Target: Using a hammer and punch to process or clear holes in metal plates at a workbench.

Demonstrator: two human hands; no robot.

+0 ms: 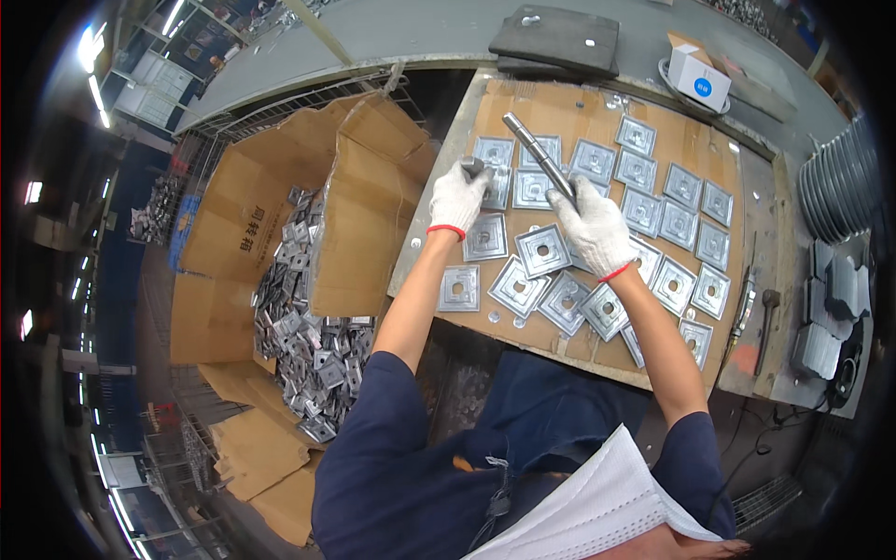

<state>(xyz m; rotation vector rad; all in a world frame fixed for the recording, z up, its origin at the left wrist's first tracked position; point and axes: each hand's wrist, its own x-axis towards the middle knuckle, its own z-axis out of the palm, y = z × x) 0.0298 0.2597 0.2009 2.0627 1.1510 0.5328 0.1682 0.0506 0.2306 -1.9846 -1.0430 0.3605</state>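
Note:
My right hand point(597, 229), in a white glove, grips a long grey metal rod point(534, 149) that slants up and to the left over the bench. My left hand point(459, 196), gloved too, is closed on a small grey metal piece point(474, 166) near the bench's left edge. Several square silver plates point(543, 250) with a centre hole lie spread on the cardboard sheet point(560, 107) under both hands.
A cardboard-lined wire bin point(271, 187) at the left holds a heap of the same plates point(308, 345). A dark flat block point(558, 39) and a small white box point(698, 77) sit at the back. A hammer point(767, 322) and stacked metal parts point(829, 308) lie at the right.

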